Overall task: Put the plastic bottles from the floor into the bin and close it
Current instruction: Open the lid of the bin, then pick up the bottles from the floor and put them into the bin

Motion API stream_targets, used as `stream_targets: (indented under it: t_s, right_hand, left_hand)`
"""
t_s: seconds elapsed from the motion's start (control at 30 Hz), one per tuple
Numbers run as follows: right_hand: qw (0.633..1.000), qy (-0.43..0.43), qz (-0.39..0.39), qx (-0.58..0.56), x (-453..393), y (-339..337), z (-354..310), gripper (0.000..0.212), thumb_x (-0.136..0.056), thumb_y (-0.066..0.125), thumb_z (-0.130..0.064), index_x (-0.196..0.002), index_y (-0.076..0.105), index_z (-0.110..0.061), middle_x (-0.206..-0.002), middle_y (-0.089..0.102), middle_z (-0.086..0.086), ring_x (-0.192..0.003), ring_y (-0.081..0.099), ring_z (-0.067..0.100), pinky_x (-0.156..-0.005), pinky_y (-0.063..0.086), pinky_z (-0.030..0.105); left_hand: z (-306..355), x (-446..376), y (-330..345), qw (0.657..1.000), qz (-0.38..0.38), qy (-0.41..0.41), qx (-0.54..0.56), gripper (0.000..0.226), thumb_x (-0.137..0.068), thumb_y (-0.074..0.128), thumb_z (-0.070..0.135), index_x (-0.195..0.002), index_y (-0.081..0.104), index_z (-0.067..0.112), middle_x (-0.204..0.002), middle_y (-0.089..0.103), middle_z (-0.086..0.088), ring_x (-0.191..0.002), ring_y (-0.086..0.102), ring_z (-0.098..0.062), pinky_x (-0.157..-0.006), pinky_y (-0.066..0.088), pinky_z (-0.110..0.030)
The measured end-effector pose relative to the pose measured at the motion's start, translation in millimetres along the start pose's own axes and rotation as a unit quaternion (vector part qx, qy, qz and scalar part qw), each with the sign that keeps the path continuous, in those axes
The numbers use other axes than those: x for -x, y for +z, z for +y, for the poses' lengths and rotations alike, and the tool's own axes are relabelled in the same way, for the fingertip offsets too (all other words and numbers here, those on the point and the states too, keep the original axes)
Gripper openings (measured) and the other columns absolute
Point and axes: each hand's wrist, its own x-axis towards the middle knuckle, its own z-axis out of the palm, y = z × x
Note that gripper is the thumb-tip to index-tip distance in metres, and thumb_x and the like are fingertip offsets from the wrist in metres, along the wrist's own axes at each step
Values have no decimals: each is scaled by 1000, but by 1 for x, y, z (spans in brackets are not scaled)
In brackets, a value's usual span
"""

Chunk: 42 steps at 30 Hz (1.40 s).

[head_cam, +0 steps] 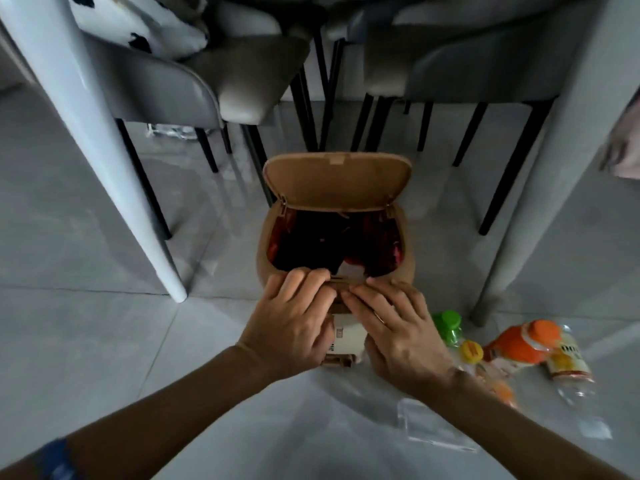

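Observation:
A tan bin (408, 265) stands on the floor in the middle, its lid (337, 180) swung up and back. A dark red liner shows inside. My left hand (298, 320) and my right hand (391, 323) both rest with fingers on the bin's near rim around its front latch. Neither holds a bottle. To the right on the floor lie a green-capped bottle (448, 323), a yellow-capped bottle (471, 351), an orange-capped bottle (523, 344) and a clear labelled bottle (568, 365).
A white table leg (104, 161) slants down on the left and a grey one (540, 188) on the right. Grey chairs with black legs (242, 91) stand behind the bin. A clear plastic sheet (426, 424) lies on the grey tiled floor near me.

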Motion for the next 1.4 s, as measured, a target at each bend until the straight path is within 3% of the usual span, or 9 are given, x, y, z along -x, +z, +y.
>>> stream_targets:
  t_s: [0.13,0.27,0.4,0.6,0.87,1.07,1.13,1.23,1.4]
  right_hand:
    - [998,47,-21,-37,16,-20,12,51,-83,56,-10,-133,58,-10,-135,58,7,-117,55,27,-92,46,40]
    - [971,234,4,-55,37,-33,57,44,-86,51,-17,-130,53,-14,-131,57,8,-112,56,29,-90,48,42]
    - [932,345,-97,-41,50,-50,84,35,-92,56,-31,-125,54,-19,-123,60,7,-108,61,29,-84,52,40]
    - [883,391,-241,-100,84,-61,93,56,-83,61,-57,-128,47,-27,-117,64,1,-100,65,25,-77,49,33]
    - [944,291,-154,-2,97,-54,65,36,-95,43,-52,-114,50,-22,-98,73,2,-71,66,19,-58,47,28]
    - [934,307,-184,3,105,-44,61,31,-96,51,-43,-119,53,-23,-104,71,0,-71,64,13,-56,48,22]
    - [934,332,-130,9,96,-58,73,19,-92,59,-37,-104,60,-22,-90,72,2,-60,59,15,-48,40,22]
    - [907,418,14,-56,65,-99,91,19,-85,62,-45,-90,55,-28,-69,64,-3,-56,60,18,-55,52,34]
    - [904,364,196,-111,-11,-166,96,22,-88,64,-41,-96,53,-25,-73,53,-14,-64,53,4,-56,43,27]
  left_hand:
    - [17,-8,-3,999,-14,25,-26,42,-80,61,38,-109,67,8,-117,66,-16,-98,58,-36,-79,45,-47]
    - [65,-36,-3,992,-17,121,-25,32,-81,58,30,-105,65,10,-108,65,-13,-93,58,-34,-75,44,-46]
    - [122,-82,18,981,-144,130,-28,35,-82,59,24,-115,58,11,-113,61,-12,-106,55,-33,-85,42,-45]
    - [155,-116,87,944,-319,80,-2,46,-95,56,20,-140,48,16,-139,48,-9,-130,46,-32,-102,42,-44]
    - [152,-101,78,947,-312,0,74,25,-99,51,13,-119,67,11,-121,67,-11,-112,65,-30,-80,48,-32]
    - [150,-101,54,951,-293,-37,89,20,-89,63,6,-109,66,7,-110,69,-16,-101,68,-35,-74,52,-39]
    - [147,-122,27,958,-249,-69,128,19,-84,69,21,-98,65,10,-103,68,-14,-96,66,-34,-69,48,-36]
    - [130,-166,-35,964,-146,-95,203,30,-74,74,39,-85,66,12,-86,69,-5,-79,65,-25,-67,53,-36]
    - [73,-206,-141,958,-37,-158,238,27,-69,78,42,-77,73,17,-69,66,5,-64,61,-7,-55,47,-26]
